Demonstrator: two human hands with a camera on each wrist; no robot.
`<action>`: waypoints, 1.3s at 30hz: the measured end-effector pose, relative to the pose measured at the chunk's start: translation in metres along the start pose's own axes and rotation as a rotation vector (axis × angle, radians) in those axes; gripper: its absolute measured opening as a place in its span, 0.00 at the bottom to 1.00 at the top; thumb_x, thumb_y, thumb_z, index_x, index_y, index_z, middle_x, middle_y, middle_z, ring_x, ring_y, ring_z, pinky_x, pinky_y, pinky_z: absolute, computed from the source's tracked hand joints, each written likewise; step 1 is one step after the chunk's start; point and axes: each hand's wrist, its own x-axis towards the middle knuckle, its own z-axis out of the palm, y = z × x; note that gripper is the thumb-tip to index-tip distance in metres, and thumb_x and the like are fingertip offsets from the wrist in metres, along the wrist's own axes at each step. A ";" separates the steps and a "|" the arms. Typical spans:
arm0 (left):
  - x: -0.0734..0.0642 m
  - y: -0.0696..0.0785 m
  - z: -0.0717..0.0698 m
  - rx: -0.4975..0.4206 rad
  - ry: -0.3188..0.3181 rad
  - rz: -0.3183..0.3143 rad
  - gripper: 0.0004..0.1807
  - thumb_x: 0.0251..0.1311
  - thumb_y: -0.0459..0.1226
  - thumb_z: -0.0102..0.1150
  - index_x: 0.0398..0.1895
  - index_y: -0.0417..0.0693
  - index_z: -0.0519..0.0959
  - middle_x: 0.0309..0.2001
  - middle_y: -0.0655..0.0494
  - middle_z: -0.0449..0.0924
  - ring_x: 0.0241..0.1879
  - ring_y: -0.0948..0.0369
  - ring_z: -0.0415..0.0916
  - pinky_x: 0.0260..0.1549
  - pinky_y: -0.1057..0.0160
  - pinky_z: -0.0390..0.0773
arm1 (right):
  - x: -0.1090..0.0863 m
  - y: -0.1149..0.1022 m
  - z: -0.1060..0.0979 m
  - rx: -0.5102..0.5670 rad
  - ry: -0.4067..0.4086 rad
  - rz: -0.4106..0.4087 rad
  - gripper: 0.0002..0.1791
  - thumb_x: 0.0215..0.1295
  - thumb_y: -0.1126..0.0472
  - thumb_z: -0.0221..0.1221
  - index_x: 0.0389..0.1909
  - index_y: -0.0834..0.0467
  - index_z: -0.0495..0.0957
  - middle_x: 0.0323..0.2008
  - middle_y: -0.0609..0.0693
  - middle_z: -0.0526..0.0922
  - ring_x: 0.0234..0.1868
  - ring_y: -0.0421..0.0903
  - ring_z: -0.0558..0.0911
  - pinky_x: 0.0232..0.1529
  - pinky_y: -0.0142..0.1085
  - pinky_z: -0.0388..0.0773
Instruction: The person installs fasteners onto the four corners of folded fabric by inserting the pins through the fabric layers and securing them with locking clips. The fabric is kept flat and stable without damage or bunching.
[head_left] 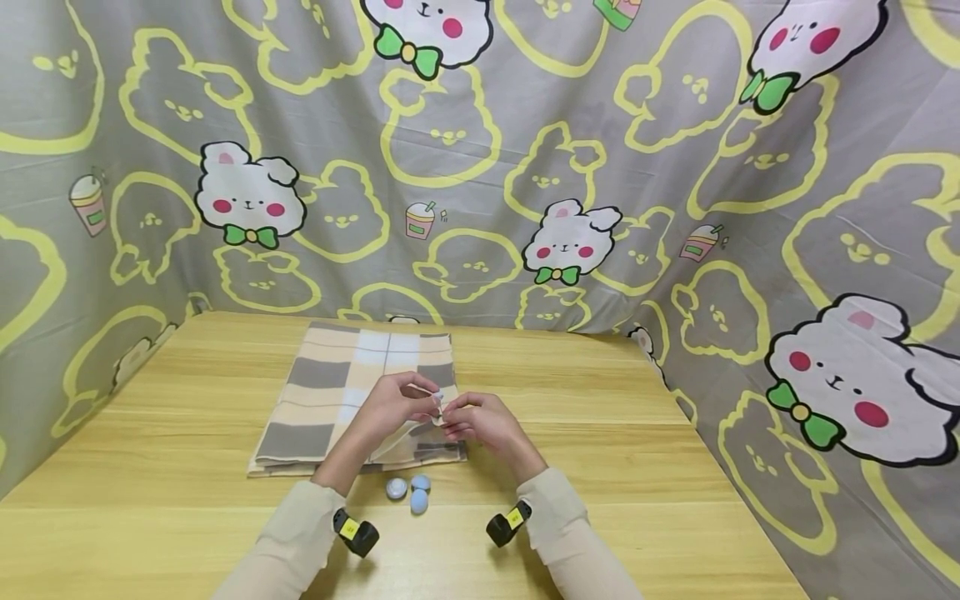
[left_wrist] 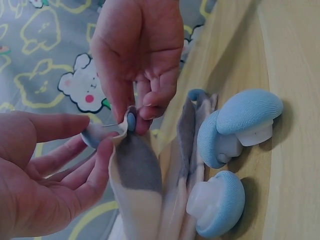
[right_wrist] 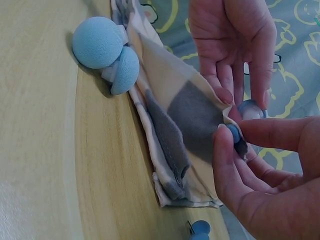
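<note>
A folded plaid cloth (head_left: pixel 300 400) in beige, grey and white lies on the table, its near right corner lifted between both hands. My left hand (head_left: pixel 397 402) pinches a blue-capped, mushroom-shaped quilt pin (left_wrist: pixel 92 136). The pin's thin needle (left_wrist: pixel 111 125) points at the cloth corner, where its tip is hard to see. Opposite, my right hand (head_left: pixel 483 421) pinches that corner together with a small blue piece (right_wrist: pixel 233 133) set against the fabric. Other blue mushroom-shaped quilt pins (left_wrist: pixel 250 111) lie on the table in front of the cloth.
The wooden table (head_left: pixel 600 483) runs back to a grey curtain (head_left: pixel 465 200) printed with cartoon animals, which also hangs at both sides. A blue piece (left_wrist: pixel 196 94) shows at another part of the cloth. One more small blue item (right_wrist: pixel 201 227) appears at the right wrist view's bottom edge.
</note>
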 end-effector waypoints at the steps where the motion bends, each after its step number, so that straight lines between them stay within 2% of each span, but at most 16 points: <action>1: 0.000 0.000 0.000 0.006 0.001 0.005 0.11 0.61 0.30 0.67 0.47 0.35 0.82 0.43 0.41 0.87 0.38 0.53 0.87 0.44 0.54 0.86 | 0.000 0.000 0.000 0.000 0.000 0.001 0.12 0.67 0.69 0.60 0.46 0.74 0.77 0.33 0.54 0.85 0.32 0.44 0.85 0.41 0.36 0.86; 5: 0.001 -0.001 0.000 0.022 -0.004 0.035 0.11 0.62 0.31 0.67 0.46 0.36 0.83 0.45 0.41 0.86 0.39 0.54 0.86 0.42 0.56 0.86 | 0.001 0.001 -0.001 0.008 0.004 0.004 0.10 0.67 0.69 0.60 0.45 0.72 0.77 0.33 0.54 0.85 0.32 0.44 0.85 0.40 0.35 0.85; 11: -0.001 0.000 -0.001 0.009 -0.004 0.052 0.10 0.67 0.32 0.63 0.47 0.34 0.84 0.42 0.42 0.87 0.39 0.53 0.87 0.42 0.57 0.86 | 0.001 0.002 -0.002 0.036 -0.004 0.007 0.09 0.67 0.70 0.59 0.44 0.72 0.77 0.32 0.53 0.85 0.32 0.43 0.85 0.40 0.35 0.85; 20: -0.001 0.000 0.000 0.073 -0.004 0.063 0.12 0.64 0.33 0.66 0.47 0.34 0.84 0.41 0.45 0.88 0.37 0.54 0.87 0.42 0.56 0.85 | 0.000 -0.002 -0.003 0.076 -0.035 0.029 0.14 0.69 0.71 0.56 0.50 0.77 0.76 0.35 0.55 0.86 0.35 0.42 0.86 0.44 0.34 0.85; 26: -0.002 0.001 0.001 0.150 0.020 0.065 0.09 0.62 0.36 0.69 0.44 0.41 0.86 0.40 0.50 0.89 0.35 0.56 0.86 0.42 0.53 0.83 | 0.000 -0.002 -0.005 0.064 -0.072 0.059 0.21 0.77 0.62 0.51 0.58 0.76 0.75 0.45 0.63 0.86 0.43 0.49 0.87 0.52 0.41 0.84; 31: -0.004 0.003 0.002 0.194 0.031 0.078 0.06 0.60 0.36 0.71 0.40 0.46 0.87 0.37 0.54 0.89 0.34 0.58 0.85 0.43 0.54 0.81 | -0.001 -0.003 -0.004 0.073 -0.066 0.086 0.26 0.79 0.53 0.51 0.61 0.73 0.74 0.45 0.60 0.87 0.46 0.52 0.87 0.52 0.41 0.84; 39: -0.005 0.004 0.003 0.205 0.023 0.097 0.06 0.60 0.37 0.71 0.39 0.47 0.87 0.38 0.54 0.90 0.35 0.58 0.86 0.43 0.53 0.82 | 0.000 -0.002 -0.005 0.066 -0.075 0.070 0.26 0.78 0.53 0.53 0.60 0.73 0.75 0.44 0.57 0.88 0.44 0.48 0.87 0.52 0.40 0.84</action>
